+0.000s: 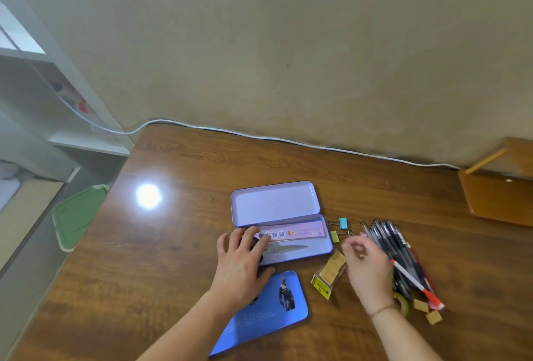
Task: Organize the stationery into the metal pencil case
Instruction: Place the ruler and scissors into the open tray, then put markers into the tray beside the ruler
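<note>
The left hand (240,257) lies flat and open on the open purple metal pencil case (281,222). At 3 o'clock from it, the right hand (367,268) hangs with its fingers curled loosely, holding nothing, beside the black pens (389,238).

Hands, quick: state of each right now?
Left hand: open, fingers spread flat on the open purple metal pencil case, holding nothing.
Right hand: fingers curled; blurred, cannot tell if holding anything.

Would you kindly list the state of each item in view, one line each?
metal pencil case: open, lid back
scissors: closed, lying in case
blue tin: flat on table
pens: loose heap outside case
binder clips: outside case
left hand: resting on case
right hand: fingers curled, grip unclear
</note>
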### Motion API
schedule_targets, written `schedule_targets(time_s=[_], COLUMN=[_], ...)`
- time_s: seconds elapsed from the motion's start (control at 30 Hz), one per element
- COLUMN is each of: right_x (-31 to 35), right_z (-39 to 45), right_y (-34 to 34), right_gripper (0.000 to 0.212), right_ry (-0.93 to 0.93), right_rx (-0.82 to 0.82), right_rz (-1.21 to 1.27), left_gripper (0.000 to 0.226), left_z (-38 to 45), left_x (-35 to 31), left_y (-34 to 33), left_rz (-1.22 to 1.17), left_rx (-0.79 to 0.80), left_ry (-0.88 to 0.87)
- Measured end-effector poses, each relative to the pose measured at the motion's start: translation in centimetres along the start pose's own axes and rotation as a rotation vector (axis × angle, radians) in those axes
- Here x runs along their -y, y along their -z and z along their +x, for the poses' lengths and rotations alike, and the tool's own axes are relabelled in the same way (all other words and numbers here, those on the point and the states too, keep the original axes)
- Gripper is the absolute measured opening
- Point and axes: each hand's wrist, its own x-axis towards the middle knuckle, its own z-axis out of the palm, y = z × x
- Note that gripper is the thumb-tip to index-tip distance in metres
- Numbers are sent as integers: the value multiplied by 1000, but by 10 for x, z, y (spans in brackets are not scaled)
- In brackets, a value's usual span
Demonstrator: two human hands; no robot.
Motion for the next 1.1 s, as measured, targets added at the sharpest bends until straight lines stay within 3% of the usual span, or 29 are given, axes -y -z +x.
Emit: schedule_targets(time_s=[0.07, 0.17, 0.27, 0.43, 0.73, 0.83, 0.97, 1.1], right_x=[-29, -61, -73, -75, -83, -75, -27, 18], right_z=[-10, -22, -27, -33, -62, -62, -36, -13], right_y=[23, 45, 49, 40, 42, 49, 32, -14], right_gripper=[10, 10, 8, 24, 21, 15, 12, 15], right_ry=[-46, -99, -46, 75, 67, 200, 548, 813], right_rx=[-90, -51, 14, 46, 72, -2, 17, 108], right_rz=[-160, -402, -535, -790, -779, -617, -504, -731], left_gripper=[63, 78, 92, 106, 111, 101, 66, 42], left_z=[4, 12, 22, 28, 11, 3, -14, -21], left_x=[-4, -9, -9, -6, -4, -4, -3, 1], left_y=[-1, 0, -1, 0, 1, 3, 2, 2], left_rz=[2, -13, -44, -106, -191, -190, -234, -196], left_rx=[-24, 29, 131, 180, 187, 117, -81, -61], left_ry=[-19, 32, 105, 121, 83, 57, 187, 267])
